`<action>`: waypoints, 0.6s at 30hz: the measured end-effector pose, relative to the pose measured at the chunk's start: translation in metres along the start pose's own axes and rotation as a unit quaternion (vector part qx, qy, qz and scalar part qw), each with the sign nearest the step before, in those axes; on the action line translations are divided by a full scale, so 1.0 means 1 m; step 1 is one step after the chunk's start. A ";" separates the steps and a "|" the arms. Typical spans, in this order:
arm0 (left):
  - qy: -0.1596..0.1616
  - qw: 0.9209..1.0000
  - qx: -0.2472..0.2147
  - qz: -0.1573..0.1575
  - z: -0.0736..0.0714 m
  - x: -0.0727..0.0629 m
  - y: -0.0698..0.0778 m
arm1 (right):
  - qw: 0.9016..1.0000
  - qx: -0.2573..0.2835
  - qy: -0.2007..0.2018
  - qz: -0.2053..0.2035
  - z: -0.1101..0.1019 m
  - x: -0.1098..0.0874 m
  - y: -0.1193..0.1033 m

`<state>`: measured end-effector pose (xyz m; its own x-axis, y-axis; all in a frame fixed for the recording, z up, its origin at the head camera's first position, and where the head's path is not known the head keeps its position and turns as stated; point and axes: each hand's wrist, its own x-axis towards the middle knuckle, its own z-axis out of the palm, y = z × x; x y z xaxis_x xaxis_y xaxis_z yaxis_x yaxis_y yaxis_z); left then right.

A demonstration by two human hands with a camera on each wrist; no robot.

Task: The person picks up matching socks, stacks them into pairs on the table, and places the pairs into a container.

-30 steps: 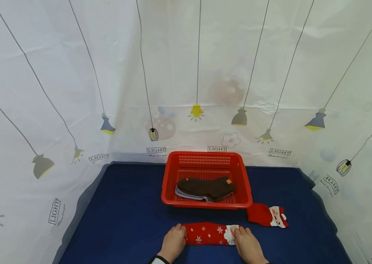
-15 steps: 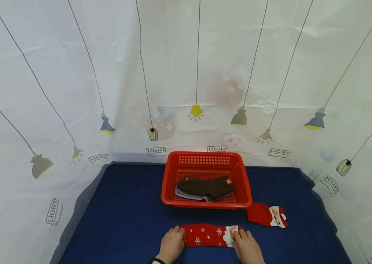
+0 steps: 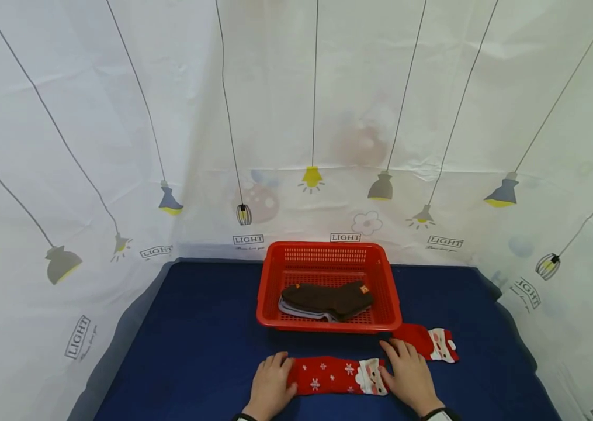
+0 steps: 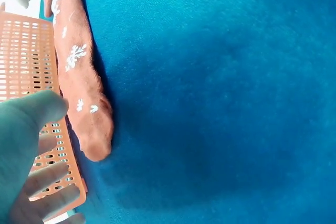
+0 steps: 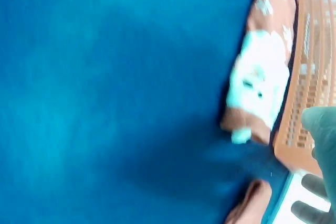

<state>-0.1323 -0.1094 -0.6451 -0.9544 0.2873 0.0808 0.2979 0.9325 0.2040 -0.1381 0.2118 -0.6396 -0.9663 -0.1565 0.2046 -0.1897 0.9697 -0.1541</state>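
A red sock [image 3: 328,375] with white snowflakes and a Santa face lies flat on the blue cloth, its face end to the right. My left hand [image 3: 271,386] is at its plain end, fingers loosely spread; in the left wrist view the thumb is beside the sock [image 4: 84,82] and grips nothing. Past the face end, my right hand [image 3: 409,374] has its fingers apart and holds nothing. Its fingertips partly cover a second red Santa-face sock [image 3: 442,345], which lies farther back on the right. In the right wrist view, the first sock's face end [image 5: 257,82] is blurred.
A red plastic basket [image 3: 329,325] stands behind the first sock. Inside it, dark brown socks [image 3: 328,298] lie on a light grey one [image 3: 301,314]. A white lamp-print sheet [image 3: 285,117] rises behind and at both sides of the blue cloth [image 3: 196,345].
My right hand has let go of the sock's face end and moved right and farther back, uncovering the Santa face. My left hand has loosened from the other end. The sock lies nearly where it was.
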 end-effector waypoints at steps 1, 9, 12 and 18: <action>-0.001 1.000 -0.003 0.002 0.000 0.000 0.000 | 1.000 -0.002 0.004 0.002 -0.001 0.002 0.004; -0.069 0.997 -0.045 -0.002 -0.001 0.001 -0.004 | 0.999 -0.005 -0.012 0.043 -0.004 0.015 0.032; -0.091 0.994 -0.055 -0.009 -0.002 0.002 -0.005 | 0.997 0.000 -0.037 0.062 -0.004 0.020 0.042; -0.131 0.989 -0.066 -0.030 -0.001 0.004 -0.004 | 0.992 0.020 -0.087 0.089 -0.002 0.030 0.063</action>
<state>-0.1370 -0.1121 -0.6442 -0.9367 0.2961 -0.1867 0.2247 0.9176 0.3279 -0.1789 0.2689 -0.6408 -0.9998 -0.0175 0.0006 -0.0173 0.9771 -0.2120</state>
